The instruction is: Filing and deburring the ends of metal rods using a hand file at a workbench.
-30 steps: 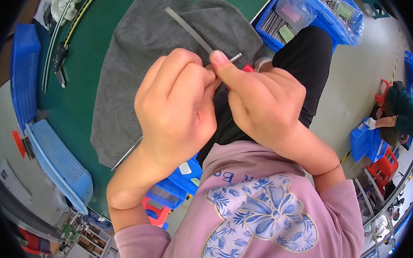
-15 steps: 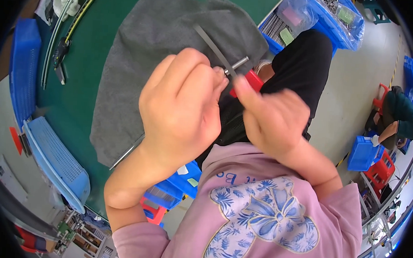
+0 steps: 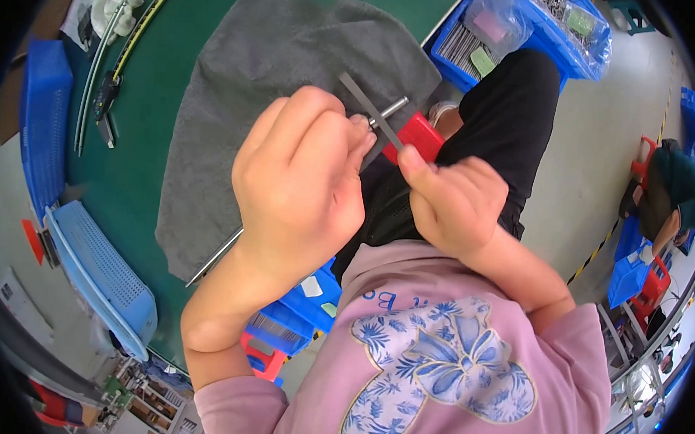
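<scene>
My left hand (image 3: 299, 171) is closed round a thin metal rod (image 3: 396, 107), whose shiny end sticks out past the fingertips. A similar length of metal shows beneath my left forearm; the forearm hides whether it is the same rod. In my right hand (image 3: 458, 203) is a narrow flat grey file (image 3: 357, 92), pinched near its lower end with the thumb along it. The file crosses the rod at a slant close to my left fingertips and seems to touch it. Under both lies a dark grey cloth (image 3: 211, 123), spread on the green table (image 3: 141, 183) and over its edge.
Blue bins (image 3: 442, 69) with metal rods and bagged parts stand at the upper right. On the left are a light blue basket (image 3: 101, 271), thin rods (image 3: 89, 86) and a yellow-and-black caliper-like tool (image 3: 104, 100). A red stool (image 3: 421, 137) shows past my hands. Another person (image 3: 671, 187) sits far right.
The file and my right hand have shifted down toward my body, so the file's tip sits lower across the rod. My left hand and the rod have barely moved.
</scene>
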`<state>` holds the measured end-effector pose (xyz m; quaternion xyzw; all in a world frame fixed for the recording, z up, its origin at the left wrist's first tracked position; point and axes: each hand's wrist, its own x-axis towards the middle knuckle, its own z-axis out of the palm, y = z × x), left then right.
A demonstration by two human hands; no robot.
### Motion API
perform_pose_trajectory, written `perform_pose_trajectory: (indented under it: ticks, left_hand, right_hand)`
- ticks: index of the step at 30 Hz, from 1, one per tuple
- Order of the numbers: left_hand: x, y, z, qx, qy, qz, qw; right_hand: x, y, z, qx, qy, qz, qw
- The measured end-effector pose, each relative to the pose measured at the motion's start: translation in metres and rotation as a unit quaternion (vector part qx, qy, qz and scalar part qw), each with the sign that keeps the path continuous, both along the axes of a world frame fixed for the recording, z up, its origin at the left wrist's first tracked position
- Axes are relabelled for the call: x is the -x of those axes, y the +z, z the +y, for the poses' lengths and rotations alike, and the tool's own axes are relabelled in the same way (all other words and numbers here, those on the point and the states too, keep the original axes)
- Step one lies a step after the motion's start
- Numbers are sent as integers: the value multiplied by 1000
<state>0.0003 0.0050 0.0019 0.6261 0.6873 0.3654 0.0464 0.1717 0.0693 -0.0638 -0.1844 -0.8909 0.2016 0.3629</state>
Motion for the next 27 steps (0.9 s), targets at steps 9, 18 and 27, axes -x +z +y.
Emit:
perform_pose_trajectory:
  ticks: [9, 18, 27]
  left_hand:
    - [0, -3, 1, -20, 7, 8, 1000]
    - [0, -1, 1, -7, 7, 7, 1000]
    - [2, 1, 2, 11, 3, 12, 1000]
  right_hand:
    - [-2, 32, 2, -3, -13, -58, 998]
    - [-7, 32, -1, 7, -16, -74, 997]
    - [-2, -2, -6, -15, -16, 12, 1000]
